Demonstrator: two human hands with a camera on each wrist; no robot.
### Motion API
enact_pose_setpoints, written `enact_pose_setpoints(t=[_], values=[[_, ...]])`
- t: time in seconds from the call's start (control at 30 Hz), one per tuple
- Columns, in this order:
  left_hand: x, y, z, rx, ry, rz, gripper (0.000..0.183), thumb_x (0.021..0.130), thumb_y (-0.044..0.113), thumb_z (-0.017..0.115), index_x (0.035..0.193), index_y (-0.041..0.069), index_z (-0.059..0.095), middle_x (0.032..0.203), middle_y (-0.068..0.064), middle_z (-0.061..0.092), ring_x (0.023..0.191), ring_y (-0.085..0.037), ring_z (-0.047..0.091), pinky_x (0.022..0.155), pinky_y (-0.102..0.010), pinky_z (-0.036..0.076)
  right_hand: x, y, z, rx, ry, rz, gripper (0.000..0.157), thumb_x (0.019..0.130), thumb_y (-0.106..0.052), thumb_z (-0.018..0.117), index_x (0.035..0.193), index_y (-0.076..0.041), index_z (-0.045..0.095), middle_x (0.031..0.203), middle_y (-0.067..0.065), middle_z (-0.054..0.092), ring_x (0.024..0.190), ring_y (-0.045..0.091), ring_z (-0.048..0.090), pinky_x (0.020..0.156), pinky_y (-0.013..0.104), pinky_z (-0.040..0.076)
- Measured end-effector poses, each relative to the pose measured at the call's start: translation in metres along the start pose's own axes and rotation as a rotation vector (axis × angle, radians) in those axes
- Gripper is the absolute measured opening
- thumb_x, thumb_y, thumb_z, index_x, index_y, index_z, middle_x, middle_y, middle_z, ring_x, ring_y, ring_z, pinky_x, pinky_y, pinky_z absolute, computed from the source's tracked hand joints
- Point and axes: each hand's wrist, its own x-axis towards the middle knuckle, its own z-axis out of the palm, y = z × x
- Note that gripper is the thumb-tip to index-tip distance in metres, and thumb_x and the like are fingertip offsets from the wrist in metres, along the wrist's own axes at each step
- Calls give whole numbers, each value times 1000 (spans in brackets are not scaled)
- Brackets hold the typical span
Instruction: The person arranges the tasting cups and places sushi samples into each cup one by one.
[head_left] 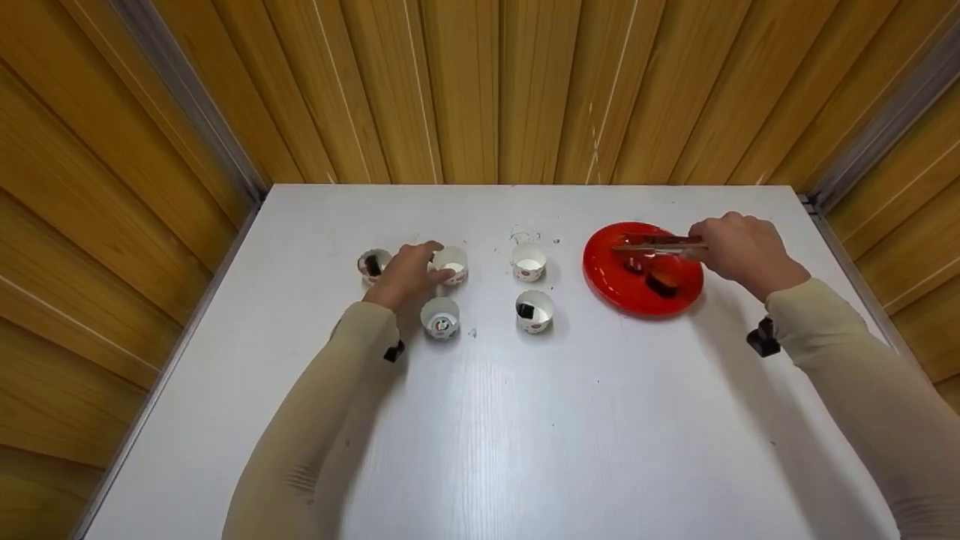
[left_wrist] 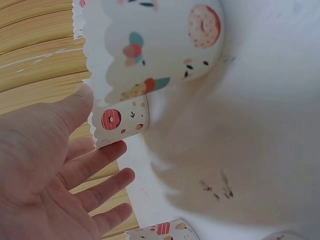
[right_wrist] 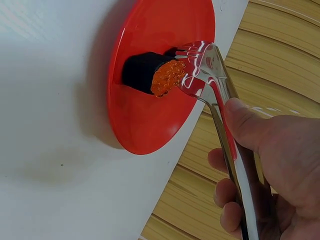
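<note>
In the head view, my left hand [head_left: 409, 276] is beside a white paper cup [head_left: 454, 276], its thumb and forefinger at either side. The left wrist view shows the fingers [left_wrist: 107, 190] extended and spread, the thumb by the cup's scalloped rim; firm contact cannot be judged. My right hand [head_left: 746, 251] grips metal tongs [right_wrist: 227, 117] with one forked end. The tongs' tips are over a red plate [head_left: 619, 296]. A seaweed-wrapped sushi piece with orange roe [right_wrist: 167, 77] sits on the plate. Another dark piece is partly hidden by the tips; whether they grip it is unclear.
Other printed paper cups stand on the white table [head_left: 480, 435]: a left cup [head_left: 385, 259] and a front-right cup [head_left: 538, 324] hold dark-banded pieces. A front-left cup [head_left: 440, 307] and a back-right cup [head_left: 529, 259] stand nearby. Yellow wood-patterned panels [head_left: 457, 90] border the table.
</note>
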Motion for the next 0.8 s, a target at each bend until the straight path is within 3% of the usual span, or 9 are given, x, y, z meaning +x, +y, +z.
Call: enact_pose_setpoints(t=[0.1, 0.33, 0.8], values=[[1, -1, 0, 5, -3, 18, 58, 98, 32, 72, 146, 4, 55, 137, -17, 62, 126, -32, 59, 104, -44, 48, -1, 0, 1, 12, 1, 6, 31, 93, -22, 79, 113, 0, 74, 89, 14, 72, 72, 30, 54, 60, 42, 47], [-1, 0, 0, -3, -9, -29, 61, 98, 35, 71, 150, 8, 51, 144, -14, 57, 132, -31, 54, 109, -46, 44, 0, 0, 0, 41, -17, 23, 32, 94, -21, 78, 116, 2, 74, 90, 15, 73, 74, 31, 55, 61, 42, 48], [-4, 0, -1, -18, -1, 26, 57, 99, 32, 71, 146, 4, 54, 136, -16, 62, 126, -31, 57, 106, -45, 46, 0, 3, 3, 21, 2, 10, 34, 93, -25, 78, 116, 0, 74, 89, 14, 72, 73, 30, 55, 57, 41, 47]])
